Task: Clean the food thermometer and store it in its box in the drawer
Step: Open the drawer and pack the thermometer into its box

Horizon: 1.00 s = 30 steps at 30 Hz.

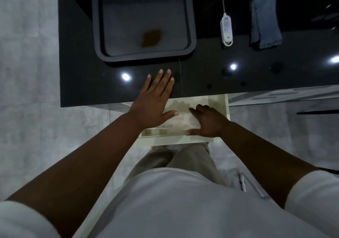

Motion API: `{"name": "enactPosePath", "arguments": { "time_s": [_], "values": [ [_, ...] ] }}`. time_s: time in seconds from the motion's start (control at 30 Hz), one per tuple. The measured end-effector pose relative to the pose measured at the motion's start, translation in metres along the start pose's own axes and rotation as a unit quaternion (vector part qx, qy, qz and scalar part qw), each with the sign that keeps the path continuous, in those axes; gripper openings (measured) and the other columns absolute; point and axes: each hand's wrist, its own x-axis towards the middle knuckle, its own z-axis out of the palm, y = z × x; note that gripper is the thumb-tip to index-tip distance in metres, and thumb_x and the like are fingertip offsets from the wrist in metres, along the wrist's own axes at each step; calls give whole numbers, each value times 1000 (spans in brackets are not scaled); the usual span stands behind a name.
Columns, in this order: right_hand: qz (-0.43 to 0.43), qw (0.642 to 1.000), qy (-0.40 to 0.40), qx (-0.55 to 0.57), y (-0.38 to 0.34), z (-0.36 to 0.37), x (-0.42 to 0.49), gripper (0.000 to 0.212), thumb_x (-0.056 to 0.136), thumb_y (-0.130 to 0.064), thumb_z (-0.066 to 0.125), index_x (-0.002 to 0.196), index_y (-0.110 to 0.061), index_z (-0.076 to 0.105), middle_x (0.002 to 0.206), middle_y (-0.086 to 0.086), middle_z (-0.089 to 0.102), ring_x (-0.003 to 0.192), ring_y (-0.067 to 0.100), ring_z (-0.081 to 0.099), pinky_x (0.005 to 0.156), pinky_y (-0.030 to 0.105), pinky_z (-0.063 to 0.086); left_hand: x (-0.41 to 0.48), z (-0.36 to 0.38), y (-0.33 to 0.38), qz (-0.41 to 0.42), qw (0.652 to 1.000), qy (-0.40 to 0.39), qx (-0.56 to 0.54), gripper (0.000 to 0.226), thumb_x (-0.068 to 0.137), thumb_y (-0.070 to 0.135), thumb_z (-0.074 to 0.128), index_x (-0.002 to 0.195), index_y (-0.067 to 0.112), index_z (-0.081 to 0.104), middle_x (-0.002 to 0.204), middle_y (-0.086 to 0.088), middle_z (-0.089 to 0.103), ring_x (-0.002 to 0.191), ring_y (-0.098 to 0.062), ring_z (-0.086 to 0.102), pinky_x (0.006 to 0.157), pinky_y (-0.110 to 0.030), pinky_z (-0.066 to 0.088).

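Note:
A white food thermometer (226,29) with a long thin probe lies on the black counter, right of the tray. Under the counter's front edge a cream drawer (225,105) stands pulled out. A pale box (180,121) lies inside it. My right hand (208,122) grips the box's right end, thumb on its near side. My left hand (155,98) lies flat with spread fingers over the counter edge, its thumb reaching the box's left part. The left end of the box is hidden under that hand.
A dark tray (143,54) with a brown stain sits on the black counter (275,72) at the back left. A folded blue-grey cloth (264,21) lies at the back right. Grey tiled floor surrounds the unit, and my legs stand below the drawer.

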Motion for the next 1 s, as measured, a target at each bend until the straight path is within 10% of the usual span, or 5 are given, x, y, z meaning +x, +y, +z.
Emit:
{"name": "enactPosePath", "arguments": {
  "time_s": [0.23,0.47,1.0],
  "values": [
    [-40,996,79,28,-5,-74,-66,94,73,-64,64,146,-19,26,144,7,39,127,26,38,103,37,34,-39,-24,20,-11,991,-45,-129,107,73,70,60,152,23,6,160,-2,17,146,-22,14,117,-33,5],
    [-73,983,166,-18,4,-140,-48,84,68,-58,73,133,-13,44,125,9,52,110,28,49,93,38,40,-11,-45,-2,-39,996,56,-62,93,72,58,69,146,16,32,140,-9,45,125,-29,41,104,-41,35],
    [-49,976,193,-93,2,-150,4,93,62,-63,72,137,-14,46,125,9,52,112,31,43,92,45,38,14,-31,-29,-123,983,71,-115,90,64,41,82,140,13,43,138,-10,48,122,-31,44,103,-42,37]
  ]
}}
